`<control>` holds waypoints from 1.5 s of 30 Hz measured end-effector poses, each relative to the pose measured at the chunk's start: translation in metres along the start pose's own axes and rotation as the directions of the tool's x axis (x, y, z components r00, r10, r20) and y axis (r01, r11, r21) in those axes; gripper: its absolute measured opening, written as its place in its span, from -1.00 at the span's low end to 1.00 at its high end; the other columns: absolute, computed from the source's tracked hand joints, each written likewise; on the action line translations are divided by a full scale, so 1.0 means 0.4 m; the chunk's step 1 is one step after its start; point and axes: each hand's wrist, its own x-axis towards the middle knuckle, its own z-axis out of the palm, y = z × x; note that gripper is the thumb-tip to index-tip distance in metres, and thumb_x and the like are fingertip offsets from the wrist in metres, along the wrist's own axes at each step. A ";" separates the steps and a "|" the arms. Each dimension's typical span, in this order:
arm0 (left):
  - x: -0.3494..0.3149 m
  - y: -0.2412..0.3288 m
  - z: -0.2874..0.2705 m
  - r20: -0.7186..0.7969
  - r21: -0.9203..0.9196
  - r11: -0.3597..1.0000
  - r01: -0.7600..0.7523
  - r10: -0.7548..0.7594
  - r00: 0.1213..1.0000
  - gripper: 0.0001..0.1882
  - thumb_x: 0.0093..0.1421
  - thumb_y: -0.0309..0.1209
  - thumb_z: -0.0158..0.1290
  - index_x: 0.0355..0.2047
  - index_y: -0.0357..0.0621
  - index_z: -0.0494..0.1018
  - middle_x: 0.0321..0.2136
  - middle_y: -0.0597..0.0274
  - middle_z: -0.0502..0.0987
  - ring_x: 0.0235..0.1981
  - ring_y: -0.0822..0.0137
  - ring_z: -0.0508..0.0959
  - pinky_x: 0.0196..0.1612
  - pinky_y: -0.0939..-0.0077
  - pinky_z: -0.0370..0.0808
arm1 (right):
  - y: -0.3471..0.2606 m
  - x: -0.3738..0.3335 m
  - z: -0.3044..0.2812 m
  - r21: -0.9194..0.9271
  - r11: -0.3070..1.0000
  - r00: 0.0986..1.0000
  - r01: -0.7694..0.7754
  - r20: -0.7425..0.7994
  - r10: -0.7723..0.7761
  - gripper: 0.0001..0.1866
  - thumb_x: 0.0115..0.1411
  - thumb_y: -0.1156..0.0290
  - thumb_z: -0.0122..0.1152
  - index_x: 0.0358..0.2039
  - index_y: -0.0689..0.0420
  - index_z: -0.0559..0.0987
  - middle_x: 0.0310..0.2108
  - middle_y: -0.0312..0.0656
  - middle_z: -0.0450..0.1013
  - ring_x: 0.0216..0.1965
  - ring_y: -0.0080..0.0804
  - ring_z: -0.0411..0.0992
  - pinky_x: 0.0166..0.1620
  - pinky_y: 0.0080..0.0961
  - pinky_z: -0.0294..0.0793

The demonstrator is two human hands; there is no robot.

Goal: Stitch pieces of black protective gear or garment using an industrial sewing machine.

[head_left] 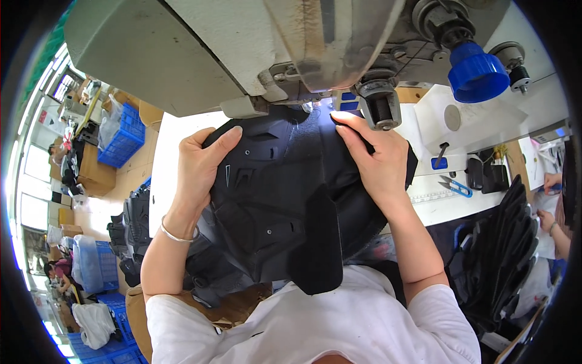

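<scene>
A large black moulded fabric panel point(273, 182) lies under the head of a sewing machine point(242, 48) and hangs over the table's front edge toward my lap. My left hand point(209, 155) grips its left edge, thumb on top and fingers tucked beneath. On the far right part, my right hand point(379, 148) pinches a folded edge of the panel between thumb and fingers, close to the lit needle area. The needle itself is hidden behind the machine head. A loose black flap point(318, 242) of the panel droops toward my white shirt.
Blue-handled thread snips point(456, 187) lie on the white table at right, near a ruler point(427, 195). Stacked black pieces point(500, 255) hang at the right. A blue crate point(122, 134) stands on the floor at left. Another person's hands point(551, 221) show at far right.
</scene>
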 end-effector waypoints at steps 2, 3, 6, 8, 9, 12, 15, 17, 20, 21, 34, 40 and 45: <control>0.005 0.004 0.000 -0.003 0.071 0.997 -0.015 0.015 1.000 -0.77 0.14 -0.36 0.27 -0.44 -0.33 0.58 -0.53 0.32 0.57 -0.54 0.60 0.49 -0.48 0.72 0.41 | -0.004 0.001 -0.002 0.001 1.000 1.000 0.002 -0.002 -0.002 -0.81 0.15 0.38 0.30 -0.20 -0.08 0.69 -0.62 -0.15 0.47 -0.66 -0.35 0.37 -0.47 -0.53 0.34; 0.005 0.007 0.001 -0.003 0.069 0.998 -0.014 0.015 1.000 -0.77 0.14 -0.36 0.27 -0.44 -0.33 0.58 -0.53 0.32 0.57 -0.54 0.60 0.49 -0.48 0.72 0.41 | -0.008 0.002 -0.005 0.000 1.000 1.000 -0.014 0.015 0.014 -0.81 0.15 0.38 0.29 -0.20 -0.07 0.69 -0.62 -0.15 0.46 -0.67 -0.37 0.35 -0.47 -0.54 0.33; 0.007 0.011 0.001 -0.013 0.113 0.994 0.012 -0.011 1.000 -0.78 0.13 -0.37 0.27 -0.46 -0.33 0.58 -0.54 0.32 0.57 -0.55 0.61 0.48 -0.48 0.72 0.40 | -0.009 0.003 -0.003 0.024 0.999 0.999 -0.036 0.025 0.036 -0.81 0.16 0.40 0.29 -0.20 -0.05 0.68 -0.63 -0.15 0.44 -0.67 -0.39 0.32 -0.48 -0.58 0.31; 0.009 0.011 0.000 -0.009 0.138 0.990 0.000 0.001 1.000 -0.77 0.13 -0.37 0.27 -0.46 -0.33 0.58 -0.55 0.32 0.57 -0.55 0.61 0.48 -0.49 0.72 0.40 | -0.007 0.003 -0.001 0.051 0.998 0.999 -0.040 0.021 0.039 -0.82 0.16 0.41 0.28 -0.19 -0.04 0.68 -0.64 -0.15 0.42 -0.68 -0.40 0.31 -0.47 -0.60 0.31; 0.010 0.013 -0.002 -0.011 0.137 0.991 0.000 0.001 1.000 -0.77 0.13 -0.37 0.27 -0.46 -0.33 0.58 -0.55 0.32 0.57 -0.55 0.61 0.48 -0.49 0.72 0.40 | -0.008 0.004 -0.001 0.059 0.997 0.999 -0.047 0.023 0.046 -0.82 0.17 0.42 0.27 -0.20 -0.02 0.68 -0.63 -0.14 0.43 -0.66 -0.41 0.32 -0.47 -0.61 0.31; 0.011 0.019 0.000 -0.005 0.174 0.985 -0.019 0.020 1.000 -0.77 0.12 -0.37 0.27 -0.45 -0.34 0.58 -0.54 0.31 0.58 -0.56 0.61 0.48 -0.49 0.72 0.40 | -0.001 0.005 0.001 0.066 0.997 0.999 -0.034 0.011 0.033 -0.83 0.18 0.44 0.26 -0.20 0.00 0.68 -0.61 -0.13 0.45 -0.63 -0.41 0.36 -0.45 -0.62 0.33; 0.004 0.023 -0.004 -0.012 0.116 0.993 -0.006 0.007 1.000 -0.78 0.12 -0.38 0.27 -0.44 -0.34 0.58 -0.54 0.31 0.58 -0.56 0.60 0.48 -0.49 0.72 0.40 | -0.004 0.006 0.004 0.081 0.997 1.000 -0.020 -0.003 0.021 -0.85 0.14 0.47 0.28 -0.25 0.06 0.66 -0.59 -0.18 0.41 -0.61 -0.37 0.37 -0.46 -0.55 0.34; 0.002 0.022 -0.008 -0.019 0.120 0.993 0.006 -0.004 1.000 -0.80 0.12 -0.39 0.27 -0.42 -0.34 0.58 -0.53 0.31 0.58 -0.55 0.60 0.50 -0.48 0.72 0.41 | -0.005 0.006 0.006 0.091 0.995 1.000 -0.029 -0.004 0.030 -0.87 0.10 0.50 0.30 -0.29 0.12 0.64 -0.60 -0.22 0.36 -0.60 -0.34 0.36 -0.49 -0.47 0.33; -0.009 0.029 -0.002 -0.026 0.096 0.995 0.026 -0.023 0.999 -0.80 0.12 -0.40 0.26 -0.42 -0.34 0.58 -0.53 0.30 0.59 -0.54 0.59 0.51 -0.48 0.72 0.43 | 0.000 0.007 0.009 0.080 0.997 0.999 0.021 -0.044 -0.017 -0.87 0.10 0.50 0.30 -0.29 0.12 0.64 -0.60 -0.21 0.36 -0.60 -0.33 0.36 -0.49 -0.47 0.33; -0.010 0.031 0.001 -0.024 0.095 0.995 0.026 -0.024 0.999 -0.80 0.12 -0.40 0.26 -0.42 -0.34 0.58 -0.53 0.30 0.59 -0.54 0.59 0.51 -0.48 0.72 0.43 | 0.000 0.007 0.008 0.090 0.996 0.999 0.003 -0.038 0.000 -0.87 0.11 0.50 0.29 -0.29 0.12 0.64 -0.60 -0.21 0.35 -0.59 -0.33 0.36 -0.48 -0.47 0.33; 0.001 0.029 0.009 -0.002 0.054 0.998 0.036 -0.036 0.999 -0.79 0.13 -0.40 0.26 -0.38 -0.37 0.59 -0.50 0.24 0.61 -0.53 0.55 0.55 -0.46 0.70 0.48 | -0.006 0.010 0.005 0.126 0.990 0.998 -0.057 -0.020 0.060 -0.86 0.13 0.48 0.26 -0.27 0.10 0.65 -0.61 -0.21 0.31 -0.59 -0.35 0.34 -0.47 -0.47 0.31; 0.007 0.028 0.007 -0.003 0.061 0.997 0.035 -0.035 0.999 -0.77 0.14 -0.39 0.26 -0.37 -0.37 0.59 -0.49 0.23 0.61 -0.53 0.55 0.55 -0.47 0.70 0.48 | -0.010 0.014 0.009 0.123 0.989 0.997 -0.076 -0.015 0.078 -0.88 0.12 0.49 0.26 -0.30 0.12 0.64 -0.59 -0.19 0.35 -0.59 -0.30 0.34 -0.47 -0.44 0.32; 0.010 0.029 0.007 -0.014 0.069 0.997 0.036 -0.035 0.999 -0.77 0.14 -0.39 0.26 -0.36 -0.37 0.59 -0.48 0.23 0.62 -0.53 0.54 0.56 -0.46 0.70 0.49 | -0.010 0.020 0.012 0.090 0.993 0.997 -0.075 -0.016 0.076 -0.87 0.10 0.49 0.27 -0.30 0.12 0.64 -0.57 -0.17 0.39 -0.57 -0.25 0.37 -0.45 -0.43 0.35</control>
